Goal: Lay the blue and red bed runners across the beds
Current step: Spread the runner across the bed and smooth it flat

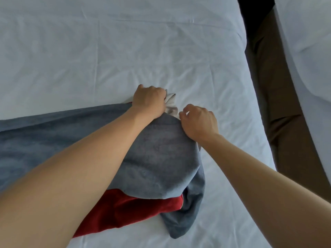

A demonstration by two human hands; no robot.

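Blue runner (157,151) bunches under both hands, left hand (148,101) clenched on its pale corner, right hand (198,122) pinching alongside.

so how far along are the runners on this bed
Done: the blue runner lies partly spread to the left on the white bed. In hand: the left hand grips its bunched pale end; the right hand pinches the blue cloth. Left: the runner's right end and the red runner beneath are still bunched, and the second bed shows no runner.
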